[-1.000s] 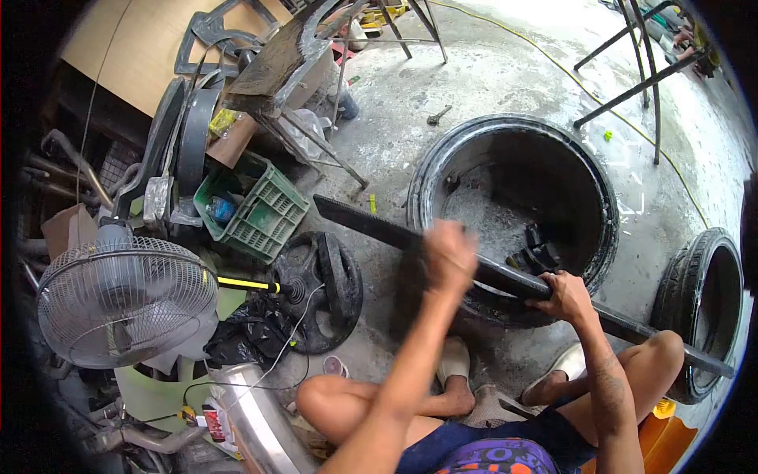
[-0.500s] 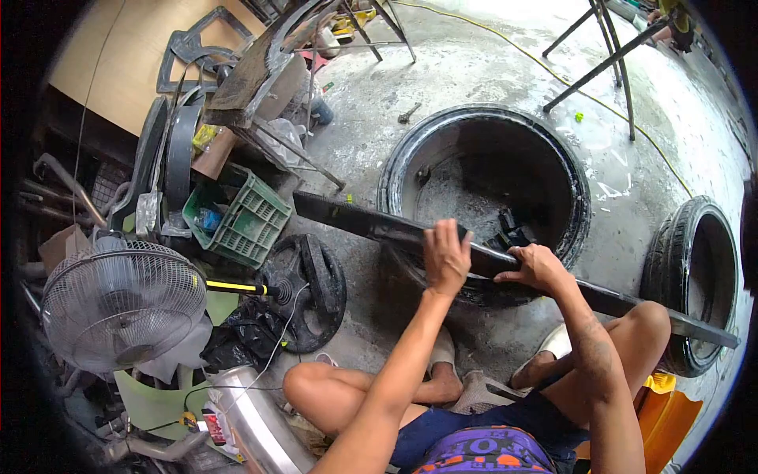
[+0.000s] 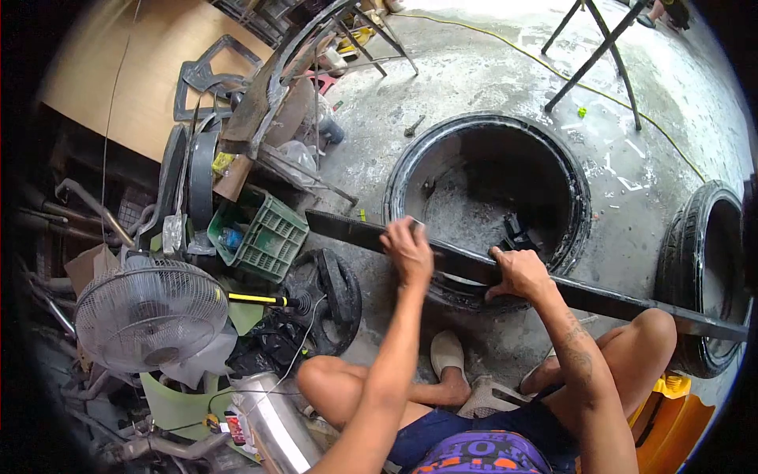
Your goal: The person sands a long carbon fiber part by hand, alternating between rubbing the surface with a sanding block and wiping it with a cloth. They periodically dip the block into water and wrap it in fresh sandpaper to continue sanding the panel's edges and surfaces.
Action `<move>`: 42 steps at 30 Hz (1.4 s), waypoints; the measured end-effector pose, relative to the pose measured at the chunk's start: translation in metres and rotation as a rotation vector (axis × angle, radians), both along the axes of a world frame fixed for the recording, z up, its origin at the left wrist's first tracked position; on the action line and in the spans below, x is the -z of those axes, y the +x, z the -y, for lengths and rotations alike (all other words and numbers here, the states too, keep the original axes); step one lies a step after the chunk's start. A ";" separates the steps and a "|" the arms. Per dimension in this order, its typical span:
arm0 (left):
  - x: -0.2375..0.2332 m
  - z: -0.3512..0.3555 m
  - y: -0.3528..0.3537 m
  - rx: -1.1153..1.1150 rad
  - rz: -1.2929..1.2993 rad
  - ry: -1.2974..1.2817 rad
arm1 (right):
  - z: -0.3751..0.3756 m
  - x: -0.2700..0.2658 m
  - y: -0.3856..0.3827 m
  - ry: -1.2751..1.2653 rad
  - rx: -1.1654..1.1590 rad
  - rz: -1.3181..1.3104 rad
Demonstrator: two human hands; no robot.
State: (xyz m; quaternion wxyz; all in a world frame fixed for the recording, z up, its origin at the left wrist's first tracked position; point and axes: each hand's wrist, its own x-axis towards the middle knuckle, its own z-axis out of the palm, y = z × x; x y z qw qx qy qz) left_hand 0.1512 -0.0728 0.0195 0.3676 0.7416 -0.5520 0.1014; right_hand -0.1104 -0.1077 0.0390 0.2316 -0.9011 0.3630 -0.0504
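Note:
A long black bar-like panel (image 3: pixel 596 297) lies across the front rim of a large round tub (image 3: pixel 583 197), its right end over a tire at the right. My right hand (image 3: pixel 519 275) grips the panel near its middle, thumb on the upper edge. My left hand (image 3: pixel 408 251) rests on the panel's surface further left, fingers curled round a small light-edged piece that is mostly hidden. Inside the tub lies a small black object (image 3: pixel 517 232).
A fan (image 3: pixel 154 316), a green crate (image 3: pixel 272 237) and a black round base (image 3: pixel 347 304) stand at the left. Tires (image 3: pixel 685 268) stand at the right. Metal stand legs (image 3: pixel 612 47) and a yellow cable (image 3: pixel 505 43) are beyond the tub. A steel cylinder (image 3: pixel 276 423) lies near my knee.
My left hand has slid left along the panel, away from my right hand. My right hand still holds the panel. The whole view has shifted slightly.

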 end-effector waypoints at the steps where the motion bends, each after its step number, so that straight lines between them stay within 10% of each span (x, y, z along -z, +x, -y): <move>1: -0.005 -0.006 -0.032 0.058 -0.022 0.017 | 0.005 -0.002 0.002 -0.004 0.012 0.001; 16: -0.010 0.003 -0.049 0.301 -0.026 0.006 | 0.024 -0.008 0.004 0.148 0.052 -0.128; 20: -0.001 0.015 -0.014 0.001 -0.045 -0.021 | 0.030 0.004 0.004 0.122 0.055 -0.129; 26: -0.008 -0.003 -0.070 0.370 -0.073 0.064 | 0.033 0.003 0.002 0.185 0.046 -0.139; 31: -0.009 0.012 -0.035 -0.008 -0.033 0.026 | 0.032 0.006 0.004 0.196 0.056 -0.124; 37: -0.013 -0.003 -0.067 0.364 -0.009 0.058 | 0.032 0.004 0.003 0.188 0.061 -0.112; 42: -0.012 0.008 -0.031 -0.027 -0.008 0.061 | 0.029 -0.002 0.004 0.183 0.064 -0.133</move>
